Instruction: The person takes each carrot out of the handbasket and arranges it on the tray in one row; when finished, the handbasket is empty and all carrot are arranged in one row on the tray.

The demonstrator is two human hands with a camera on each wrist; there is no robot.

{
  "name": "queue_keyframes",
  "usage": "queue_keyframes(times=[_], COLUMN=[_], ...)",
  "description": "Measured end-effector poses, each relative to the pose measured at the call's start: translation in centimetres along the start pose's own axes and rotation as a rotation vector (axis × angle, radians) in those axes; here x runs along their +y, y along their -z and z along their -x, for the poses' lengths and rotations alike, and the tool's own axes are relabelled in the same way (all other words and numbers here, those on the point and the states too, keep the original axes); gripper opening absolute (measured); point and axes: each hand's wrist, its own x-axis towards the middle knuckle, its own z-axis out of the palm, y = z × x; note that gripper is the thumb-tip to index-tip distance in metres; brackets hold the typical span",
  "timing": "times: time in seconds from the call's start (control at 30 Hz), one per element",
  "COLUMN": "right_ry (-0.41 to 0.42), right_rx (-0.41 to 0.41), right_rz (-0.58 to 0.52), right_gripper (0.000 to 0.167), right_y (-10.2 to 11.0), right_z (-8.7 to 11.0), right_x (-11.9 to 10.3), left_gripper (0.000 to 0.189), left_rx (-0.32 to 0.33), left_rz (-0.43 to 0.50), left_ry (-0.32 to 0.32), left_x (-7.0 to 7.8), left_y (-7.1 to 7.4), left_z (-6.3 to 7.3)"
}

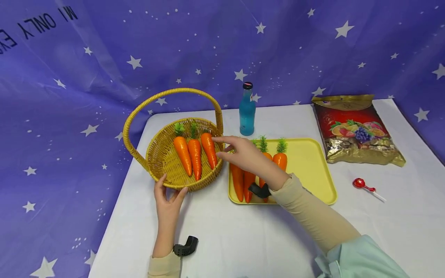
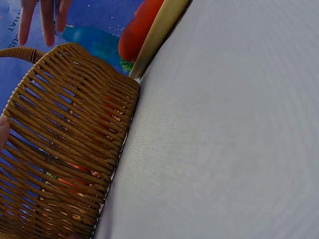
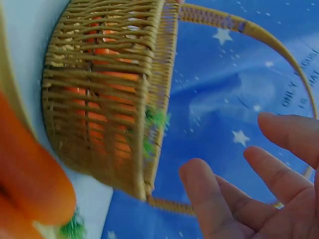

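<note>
A yellow wicker basket with an arched handle holds three orange carrots with green tops, lying side by side. My left hand holds its near rim, fingertips at the edge. A fingertip shows at the rim in the left wrist view. My right hand is over the basket's right rim, fingers spread apart beside the rightmost carrot. In the right wrist view nothing lies between the fingers of my right hand. Several more carrots lie on the yellow tray, partly hidden under my right arm.
Behind the tray stands a blue bottle with a dark cap. A red and gold candy bag lies at the back right, with a red lollipop in front of it. Starry blue cloth backs the white table.
</note>
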Motion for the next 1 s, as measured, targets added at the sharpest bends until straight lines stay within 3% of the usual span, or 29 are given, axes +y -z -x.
queue_keyframes(times=[0.23, 0.43, 0.73, 1.0], right_ry=[-0.040, -0.079, -0.081, -0.092], right_rx=[-0.083, -0.109, -0.184, -0.180], right_rz=[0.063, 0.123, 0.446, 0.535], right_gripper=[0.050, 0.053, 0.052, 0.050], right_y=[-1.9, -2.8, -4.1, -5.3], right_z=[-3.3, -5.0, -7.2, -8.1], right_x=[-0.3, 0.0, -1.5, -1.1], left_gripper=[0.076, 0.078, 0.076, 0.076], left_rx=[0.002, -0.003, -0.001, -0.004], left_rz=[-0.011, 0.000, 0.002, -0.003], left_ry=[-0.020, -0.027, -0.031, -0.041], left_x=[0.0, -1.2, -0.1, -0.2], left_y=[-0.2, 0.2, 0.1, 0.0], left_z=[0.1, -0.3, -0.1, 0.0])
